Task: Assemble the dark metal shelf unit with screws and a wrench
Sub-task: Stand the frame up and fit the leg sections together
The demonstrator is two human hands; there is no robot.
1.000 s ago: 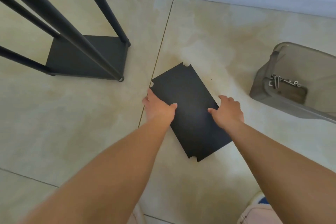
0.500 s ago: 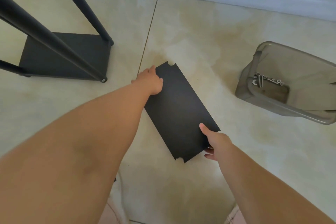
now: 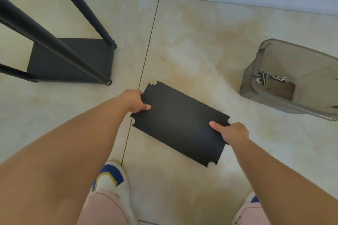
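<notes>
Now, starting at the far left, the shelf frame stands on the floor, its dark posts rising from a bottom shelf already fitted. That is where your loose piece looks bound.

Your left hand pinches the left short edge of the shelf panel, thumb flat on top, the other fingers curled underneath and out of sight. Gripping at the end keeps the notched corners free, and those notches are likely what meets the posts.

The panel sits between your hands, in front of your shoes, tilted so its far corner points toward the frame. Whether it is clear of the floor or just resting there, you cannot tell from here.

Your right hand mirrors the left, thumb on top at the right short edge, fingers wrapped below. One hand per end keeps the sheet level.

Far right, the clear bin lies on its side with the screws loose inside, within reach for later. No wrench can be made out for certain among them.
</notes>
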